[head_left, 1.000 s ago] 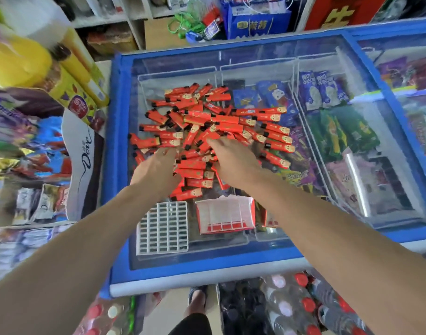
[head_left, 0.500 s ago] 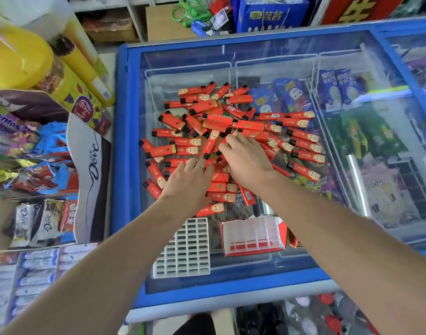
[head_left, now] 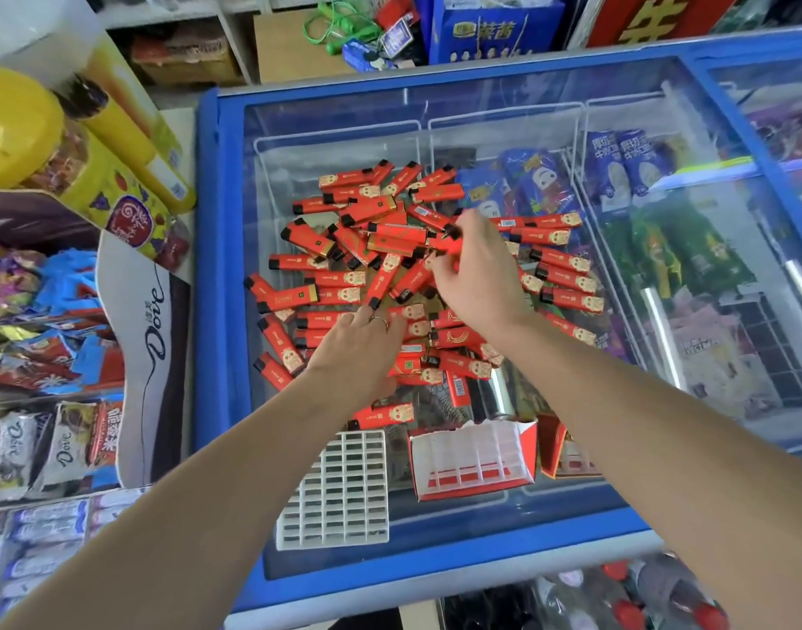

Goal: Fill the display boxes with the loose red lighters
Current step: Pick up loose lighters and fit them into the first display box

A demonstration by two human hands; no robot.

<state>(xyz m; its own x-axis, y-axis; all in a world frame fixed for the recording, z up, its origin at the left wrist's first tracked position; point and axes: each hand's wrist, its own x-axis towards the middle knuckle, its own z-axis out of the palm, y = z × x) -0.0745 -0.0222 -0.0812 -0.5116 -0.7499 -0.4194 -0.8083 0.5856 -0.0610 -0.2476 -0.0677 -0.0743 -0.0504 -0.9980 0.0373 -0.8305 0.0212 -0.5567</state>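
- On the glass lid of the blue freezer point(head_left: 217, 266), we see the loose red lighters point(head_left: 390, 266) spread in a heap.
- Our right hand point(head_left: 476, 275) pinches one lighter point(head_left: 444, 242) at the heap's middle.
- Our left hand point(head_left: 358, 352) lies on the near lighters, fingers fairly straight; we cannot tell if it holds any.
- Nearer us sit the red display box point(head_left: 472, 456) with its compartments unfilled, a white grid tray point(head_left: 335, 493) to its left and a second box point(head_left: 567, 452) to its right.

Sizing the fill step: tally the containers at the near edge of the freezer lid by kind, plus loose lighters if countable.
White grid tray: 1
Red display boxes: 2 (one partly behind the right arm)
Total containers: 3
Red lighters: overlapping pile, no reliable count.
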